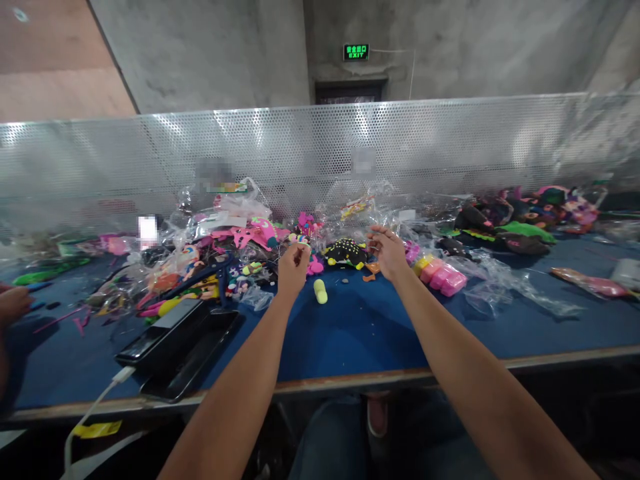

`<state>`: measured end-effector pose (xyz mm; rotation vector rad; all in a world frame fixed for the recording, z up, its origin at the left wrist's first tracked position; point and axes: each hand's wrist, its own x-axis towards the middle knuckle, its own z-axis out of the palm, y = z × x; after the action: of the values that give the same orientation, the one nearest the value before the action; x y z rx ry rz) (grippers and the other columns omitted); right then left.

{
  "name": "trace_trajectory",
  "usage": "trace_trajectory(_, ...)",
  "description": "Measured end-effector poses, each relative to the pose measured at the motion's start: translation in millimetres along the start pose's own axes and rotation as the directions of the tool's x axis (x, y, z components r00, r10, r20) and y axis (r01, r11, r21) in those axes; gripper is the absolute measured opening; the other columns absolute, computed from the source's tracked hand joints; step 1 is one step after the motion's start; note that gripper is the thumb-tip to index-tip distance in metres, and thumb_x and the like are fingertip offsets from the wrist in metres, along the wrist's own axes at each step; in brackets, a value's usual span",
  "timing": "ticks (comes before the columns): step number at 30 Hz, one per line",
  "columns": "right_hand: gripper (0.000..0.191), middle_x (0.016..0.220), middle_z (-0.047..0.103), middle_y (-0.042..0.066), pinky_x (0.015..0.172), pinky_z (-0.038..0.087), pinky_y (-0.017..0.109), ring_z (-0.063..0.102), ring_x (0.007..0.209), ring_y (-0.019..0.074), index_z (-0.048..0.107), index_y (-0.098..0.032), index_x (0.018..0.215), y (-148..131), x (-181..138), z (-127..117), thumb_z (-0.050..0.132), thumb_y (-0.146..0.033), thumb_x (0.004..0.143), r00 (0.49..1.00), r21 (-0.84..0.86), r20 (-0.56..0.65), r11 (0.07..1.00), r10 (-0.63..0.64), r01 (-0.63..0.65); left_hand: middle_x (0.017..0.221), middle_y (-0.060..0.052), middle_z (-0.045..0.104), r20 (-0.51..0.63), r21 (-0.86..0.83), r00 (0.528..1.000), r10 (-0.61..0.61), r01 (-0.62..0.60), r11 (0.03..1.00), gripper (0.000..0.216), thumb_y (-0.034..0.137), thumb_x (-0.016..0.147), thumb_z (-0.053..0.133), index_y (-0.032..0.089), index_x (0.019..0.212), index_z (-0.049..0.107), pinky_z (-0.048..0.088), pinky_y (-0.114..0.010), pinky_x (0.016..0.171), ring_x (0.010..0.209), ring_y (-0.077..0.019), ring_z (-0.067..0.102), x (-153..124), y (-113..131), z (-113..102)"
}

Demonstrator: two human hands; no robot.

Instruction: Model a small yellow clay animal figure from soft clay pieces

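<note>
My left hand (pixel 293 267) reaches out over the blue table (pixel 350 333) with its fingers pinched on a small multicoloured toy piece (pixel 301 240). My right hand (pixel 387 252) hovers just right of a black toy with yellow dots (pixel 345 252), fingers curled and partly apart; nothing shows in them. A yellow cylinder (pixel 320 291) lies on the cloth between the two hands. Small orange pieces (pixel 371 270) lie under the right hand.
Heaps of coloured toy parts and clear plastic bags (pixel 220 233) cover the table's back. Pink and yellow blocks (pixel 443 275) lie right of my hand. Two phones (pixel 175 347) with a white cable lie front left. A perforated metal screen (pixel 320 153) closes the back. Another person's hand (pixel 13 303) is at far left.
</note>
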<state>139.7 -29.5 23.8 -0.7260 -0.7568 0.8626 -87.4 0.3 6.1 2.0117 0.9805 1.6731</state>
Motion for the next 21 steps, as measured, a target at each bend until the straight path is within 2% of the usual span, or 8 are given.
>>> trace_trajectory(5, 0.024, 0.065, 0.062, -0.004, 0.045, 0.043, 0.019, 0.052, 0.048, 0.0064, 0.062, -0.017, 0.084, 6, 3, -2, 0.055, -0.016, 0.060, 1.000, -0.069, -0.025, 0.997, 0.018, -0.019, 0.053, 0.005, 0.047, -0.002, 0.001, 1.000, 0.005, -0.005, 1.000, 0.018, 0.033, 0.085, 0.048, 0.019, 0.076, 0.054, 0.034, -0.021, 0.051, 0.046, -0.0087, 0.040, 0, 0, 0)
trace_trajectory(7, 0.019, 0.061, 0.059, -0.005, 0.045, 0.043, 0.018, 0.050, 0.047, 0.0060, 0.060, -0.017, 0.076, 7, 5, -4, 0.052, -0.013, 0.060, 0.998, -0.088, -0.056, 0.996, 0.002, -0.007, 0.053, 0.005, 0.047, 0.003, 0.008, 1.000, 0.006, -0.006, 1.000, 0.018, 0.033, 0.086, 0.047, 0.019, 0.075, 0.054, 0.035, -0.021, 0.051, 0.046, -0.0087, 0.040, 0, 1, 0)
trace_trajectory(10, 0.012, 0.049, 0.050, -0.006, 0.043, 0.040, 0.017, 0.046, 0.042, 0.0050, 0.052, -0.016, 0.057, 7, 8, -8, 0.044, -0.007, 0.055, 0.989, -0.131, -0.122, 0.989, -0.084, 0.068, 0.052, 0.005, 0.046, 0.000, 0.014, 1.000, 0.002, -0.002, 1.000, 0.019, 0.033, 0.086, 0.047, 0.019, 0.075, 0.054, 0.034, -0.021, 0.050, 0.045, -0.0087, 0.040, 0, 1, 0)
trace_trajectory(13, 0.013, 0.041, 0.043, -0.007, 0.039, 0.032, 0.016, 0.040, 0.037, 0.0039, 0.041, -0.017, 0.048, 4, 12, -13, 0.041, -0.005, 0.054, 0.962, -0.166, -0.199, 0.973, -0.190, 0.158, 0.052, 0.005, 0.046, -0.007, 0.013, 1.000, -0.001, 0.001, 1.000, 0.020, 0.034, 0.085, 0.048, 0.019, 0.075, 0.054, 0.034, -0.021, 0.050, 0.045, -0.0087, 0.040, 0, 1, 0)
trace_trajectory(16, 0.014, 0.039, 0.037, -0.007, 0.035, 0.025, 0.016, 0.033, 0.033, 0.0038, 0.037, -0.018, 0.047, -2, 14, -16, 0.040, -0.006, 0.054, 0.943, -0.136, -0.246, 0.971, -0.224, 0.196, 0.051, 0.005, 0.045, -0.009, 0.003, 1.000, -0.003, 0.003, 1.000, 0.019, 0.034, 0.085, 0.048, 0.019, 0.074, 0.054, 0.033, -0.021, 0.049, 0.044, -0.0086, 0.039, 0, 0, 0)
trace_trajectory(21, 0.014, 0.037, 0.032, -0.008, 0.031, 0.015, 0.018, 0.024, 0.030, 0.0048, 0.032, -0.020, 0.046, -12, 14, -20, 0.041, -0.009, 0.052, 0.940, 0.003, -0.288, 0.982, -0.181, 0.190, 0.050, 0.006, 0.045, -0.016, -0.018, 1.000, -0.007, 0.006, 1.000, 0.018, 0.033, 0.085, 0.049, 0.019, 0.075, 0.055, 0.032, -0.021, 0.047, 0.043, -0.0080, 0.038, 0, 1, 0)
